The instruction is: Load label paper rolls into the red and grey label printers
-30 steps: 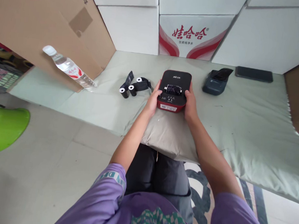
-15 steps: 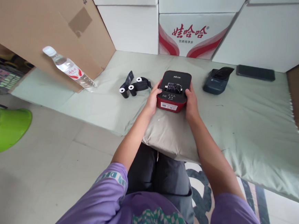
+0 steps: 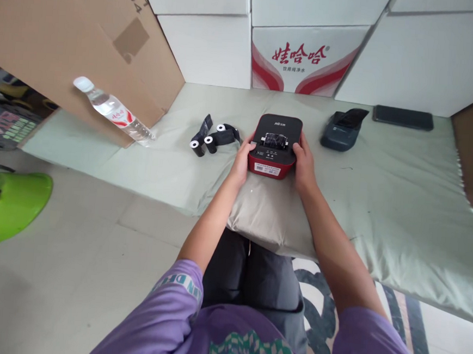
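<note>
A black and red label printer [image 3: 274, 157] sits at the front of the cloth-covered surface, its black lid down and a dark strip showing in the slot on top. My left hand [image 3: 244, 154] grips its left side, thumb on the top edge. On the opposite side my right hand [image 3: 303, 159] holds it the same way; the fingers of both hands are partly hidden behind the casing. Left of the printer lie several small black ribbon rolls [image 3: 211, 143] with white cores. To the right stands a smaller dark device [image 3: 340, 136] with a black strip sticking out of its top.
A water bottle [image 3: 116, 114] lies at the left near a large cardboard box [image 3: 79, 39]. White cartons [image 3: 205, 49] line the back. A black phone-like slab [image 3: 403, 118] rests at the back right. On the floor at left is a bright green stool [image 3: 17, 206].
The view has shifted slightly, so everything appears a little lower. Both hands keep their hold on the printer, which stays where it was.
</note>
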`<state>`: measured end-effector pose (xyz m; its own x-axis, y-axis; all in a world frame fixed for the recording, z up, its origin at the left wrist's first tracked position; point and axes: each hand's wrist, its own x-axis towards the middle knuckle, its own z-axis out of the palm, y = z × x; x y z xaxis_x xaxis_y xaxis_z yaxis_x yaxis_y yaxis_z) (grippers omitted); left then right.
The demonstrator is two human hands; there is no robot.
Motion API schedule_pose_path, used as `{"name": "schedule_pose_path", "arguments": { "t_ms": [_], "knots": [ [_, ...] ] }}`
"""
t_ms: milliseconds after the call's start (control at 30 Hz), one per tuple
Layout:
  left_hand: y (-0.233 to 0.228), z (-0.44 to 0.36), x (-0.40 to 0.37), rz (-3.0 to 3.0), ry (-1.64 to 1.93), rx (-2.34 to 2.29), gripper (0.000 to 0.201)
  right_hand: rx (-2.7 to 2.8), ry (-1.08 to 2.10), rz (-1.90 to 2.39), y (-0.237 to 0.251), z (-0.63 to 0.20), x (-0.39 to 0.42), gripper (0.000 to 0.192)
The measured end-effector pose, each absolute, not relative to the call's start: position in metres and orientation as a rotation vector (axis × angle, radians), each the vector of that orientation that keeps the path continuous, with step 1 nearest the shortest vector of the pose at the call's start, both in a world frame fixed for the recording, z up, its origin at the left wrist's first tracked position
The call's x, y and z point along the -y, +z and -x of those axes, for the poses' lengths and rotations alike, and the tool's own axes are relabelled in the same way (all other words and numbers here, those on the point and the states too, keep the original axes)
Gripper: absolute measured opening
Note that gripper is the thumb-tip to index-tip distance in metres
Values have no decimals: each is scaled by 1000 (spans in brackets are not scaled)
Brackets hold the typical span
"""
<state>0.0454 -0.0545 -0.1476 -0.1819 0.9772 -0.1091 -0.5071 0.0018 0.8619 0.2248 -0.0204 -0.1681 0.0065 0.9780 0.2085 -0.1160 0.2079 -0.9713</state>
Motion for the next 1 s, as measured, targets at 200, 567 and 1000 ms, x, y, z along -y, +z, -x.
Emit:
{"name": "schedule_pose_path", "arguments": {
  "t_ms": [200, 567, 1000],
  "knots": [
    [-153, -47, 54, -668, 1540, -982, 37, 1249, 1073, 972, -169, -225, 21, 88],
    [-154, -49, 68, -1104, 1482, -1106, 64, 1386, 1014, 967, -153, -226, 37, 95],
    [-136, -49, 69, -1184, 1436, -1179, 48, 1466, 886, 965, -139, -226, 38, 94]
  ]
}}
